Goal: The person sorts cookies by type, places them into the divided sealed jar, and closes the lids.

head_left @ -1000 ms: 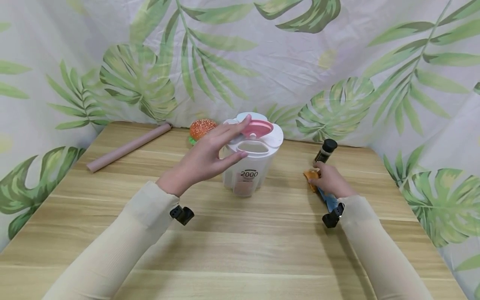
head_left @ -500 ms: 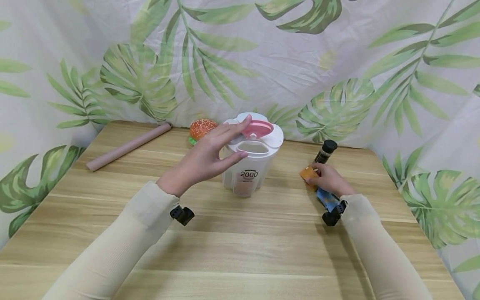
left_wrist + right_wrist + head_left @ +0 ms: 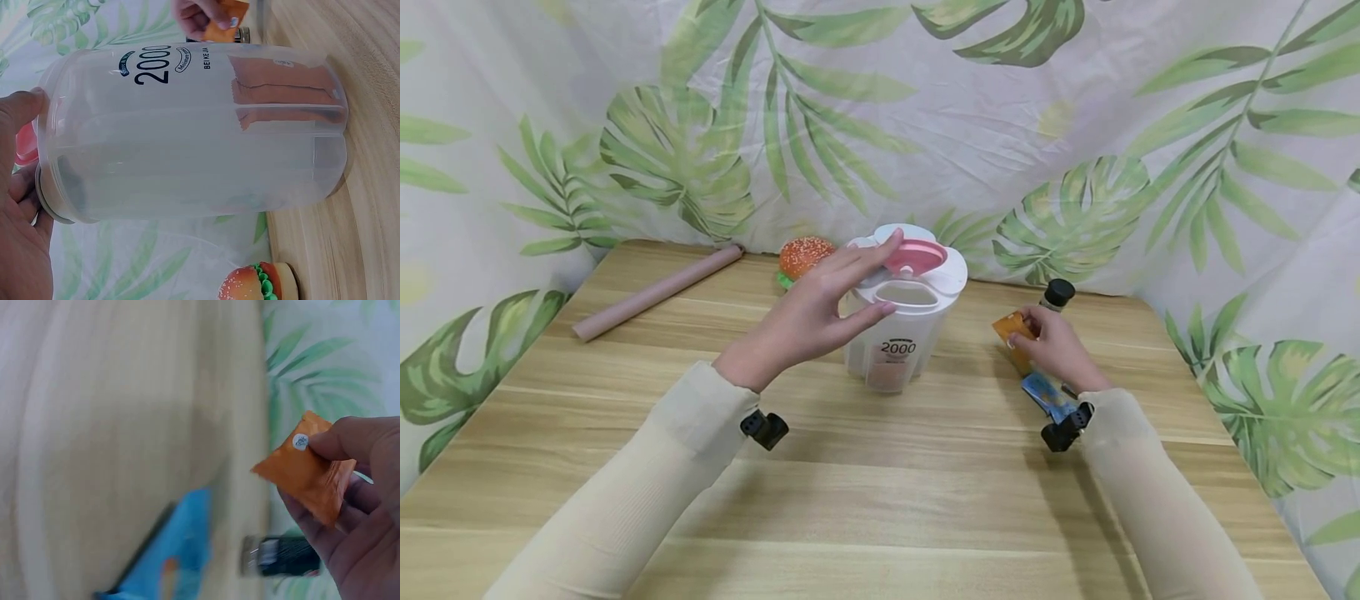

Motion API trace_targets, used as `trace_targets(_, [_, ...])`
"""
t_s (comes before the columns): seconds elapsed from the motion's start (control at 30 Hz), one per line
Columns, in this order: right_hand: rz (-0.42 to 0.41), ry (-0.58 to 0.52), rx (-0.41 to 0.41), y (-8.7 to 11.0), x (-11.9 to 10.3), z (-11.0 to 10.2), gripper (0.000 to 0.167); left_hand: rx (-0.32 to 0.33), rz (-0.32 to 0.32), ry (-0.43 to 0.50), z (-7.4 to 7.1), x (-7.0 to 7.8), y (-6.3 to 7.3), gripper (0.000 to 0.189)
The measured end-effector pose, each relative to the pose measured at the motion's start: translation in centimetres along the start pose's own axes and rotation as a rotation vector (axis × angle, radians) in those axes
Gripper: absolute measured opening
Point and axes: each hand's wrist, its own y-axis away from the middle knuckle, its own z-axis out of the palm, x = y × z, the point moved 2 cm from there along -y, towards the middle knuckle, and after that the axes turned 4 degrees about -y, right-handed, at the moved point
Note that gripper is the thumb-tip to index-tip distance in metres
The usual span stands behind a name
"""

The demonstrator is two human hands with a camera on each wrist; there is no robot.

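Observation:
A clear plastic storage container [image 3: 901, 333] marked "2000" stands upright mid-table, with a white lid and a raised pink flap. My left hand [image 3: 801, 317] rests across the lid's left side, thumb and fingers extended. In the left wrist view, an orange-brown packet [image 3: 284, 84] shows inside the container, near its base. My right hand [image 3: 1060, 350] pinches a small orange packet [image 3: 306, 465] between thumb and fingers, held above the table to the container's right. A blue packet [image 3: 1047, 396] lies below that hand, blurred in the right wrist view.
A black-capped bottle [image 3: 1058, 293] stands just behind my right hand, partly hidden. A toy hamburger [image 3: 803, 254] sits behind the container's left side. A pinkish roll [image 3: 658, 293] lies at the back left. Leaf-patterned cloth [image 3: 850, 100] hangs behind the table.
My right hand has picked up the orange packet and moved it up and slightly left, uncovering more of the blue packet. My left hand and the container have stayed put.

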Motion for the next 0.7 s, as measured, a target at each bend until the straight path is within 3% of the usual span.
trace_targets(0.23, [-0.113,-0.015,0.116,0.6,-4.3,-1.6,0.032,0.004,-0.005,0.013,0.0,0.0,0.0,0.077])
trace_targets(0.43, [-0.272,-0.072,0.226,2.0,-9.1,-2.8,0.026,0.013,0.001,0.01,0.1,-0.1,-0.1,0.076])
trace_targets(0.7, [-0.511,-0.144,0.302,3.6,-14.5,-3.0,0.021,0.016,0.008,0.01,0.0,0.0,0.0,0.075])
